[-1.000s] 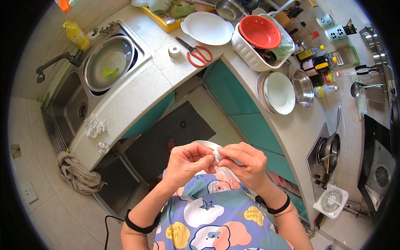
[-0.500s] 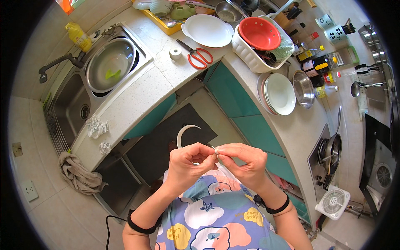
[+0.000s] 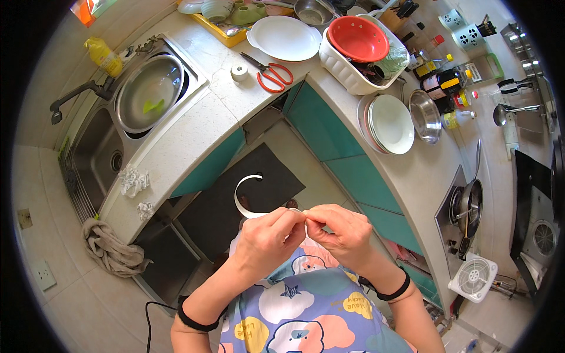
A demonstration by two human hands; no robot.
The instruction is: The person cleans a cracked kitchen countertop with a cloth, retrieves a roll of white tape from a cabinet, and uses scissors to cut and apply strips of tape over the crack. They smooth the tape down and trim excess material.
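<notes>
A curled white strip arcs up and away from my left hand and hangs in the air over the dark floor mat. The fingers of that hand are closed in a pinch on the strip. My right hand pinches too, its fingertips meeting the left ones in front of my chest. A short bit of the strip shows between the fingertips; the rest there is hidden. On the counter ahead lie a small white roll and red-handled scissors, both out of reach of my hands.
At the left, a steel basin sits in the sink, near crumpled white paper and a draped cloth. Stacked bowls, a red colander and a pan stand at the right. The dark mat covers floor below.
My left hand has turned, its knuckles now higher and its fingers more curled. The strip's curl has moved left and opened wider. The whole view has shifted slightly.
</notes>
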